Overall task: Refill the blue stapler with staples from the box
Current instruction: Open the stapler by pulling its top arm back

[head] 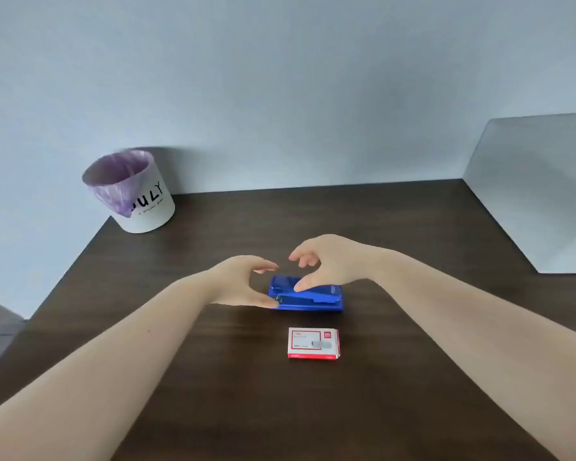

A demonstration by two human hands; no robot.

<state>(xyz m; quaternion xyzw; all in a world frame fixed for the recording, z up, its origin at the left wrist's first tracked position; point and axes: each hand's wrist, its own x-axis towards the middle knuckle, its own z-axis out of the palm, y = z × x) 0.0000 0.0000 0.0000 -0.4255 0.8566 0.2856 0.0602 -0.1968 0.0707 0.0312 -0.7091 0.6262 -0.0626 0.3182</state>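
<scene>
Blue stapler [308,297] lying flat on the dark wooden table [396,377], just below the middle of the frame, its long axis running left to right. Left hand [238,282] reaching in from the lower left, spread wide in a C shape, thumb tip touching the stapler's left end, index finger curved above it without clear contact. Right hand [326,264] coming in from the right, likewise spread, thumb tip pressed on the stapler's top arm, remaining fingers curled loosely above (gripping nothing). Staple box [314,343], white with red trim, closed and flat on the table just below the stapler, apart from it and from both hands. White bin [132,191] with a purple liner and black lettering at upper left, at the table's far corner. Pale grey panel [539,191] at the right edge.
</scene>
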